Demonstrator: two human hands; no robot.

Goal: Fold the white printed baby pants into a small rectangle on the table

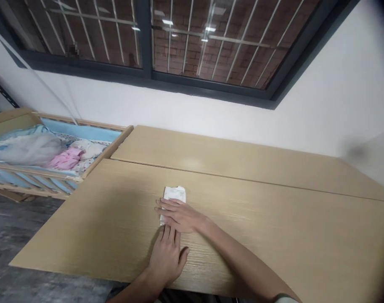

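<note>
A small folded white cloth (175,194) with a faint print lies on the light wooden table (274,235). My right hand (179,215) lies flat across the cloth's near half, fingers stretched out and pointing left. My left hand (167,254) rests flat on the table just below it, fingers together and pointing up toward the cloth's near edge. Only the far end of the cloth shows beyond my right hand.
A wooden baby crib (53,176) with blue lining stands to the left of the table, holding pink clothes (67,159) and a grey-white bundle (30,149). A white wall and a barred window (154,38) are behind. A second tabletop (242,155) adjoins at the back.
</note>
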